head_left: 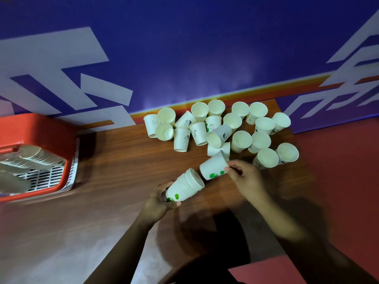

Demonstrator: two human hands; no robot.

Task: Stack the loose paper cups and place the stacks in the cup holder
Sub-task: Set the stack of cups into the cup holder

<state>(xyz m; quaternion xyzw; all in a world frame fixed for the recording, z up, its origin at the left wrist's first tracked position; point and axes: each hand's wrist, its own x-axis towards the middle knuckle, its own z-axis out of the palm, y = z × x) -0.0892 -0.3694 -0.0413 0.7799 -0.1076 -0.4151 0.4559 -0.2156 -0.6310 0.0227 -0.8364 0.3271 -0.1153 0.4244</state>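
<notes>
Brown wooden tabletop (127, 160) against a blue wall, loose white paper cups (221, 128) crowding its far edge.
From my feed, bare wood lies open toward the red slotted plastic basket (41, 128) holding cup stacks; left hand (160, 201) grips a tilted nested stack (185, 186), right hand's (246, 177) fingers pinch a single green-printed cup (213, 166) just beside its mouth.

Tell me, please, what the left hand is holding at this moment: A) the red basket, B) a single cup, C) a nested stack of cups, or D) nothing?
C: the left hand grips a stack with several rims showing at its open end, while the right hand brings a single cup toward it.
</notes>
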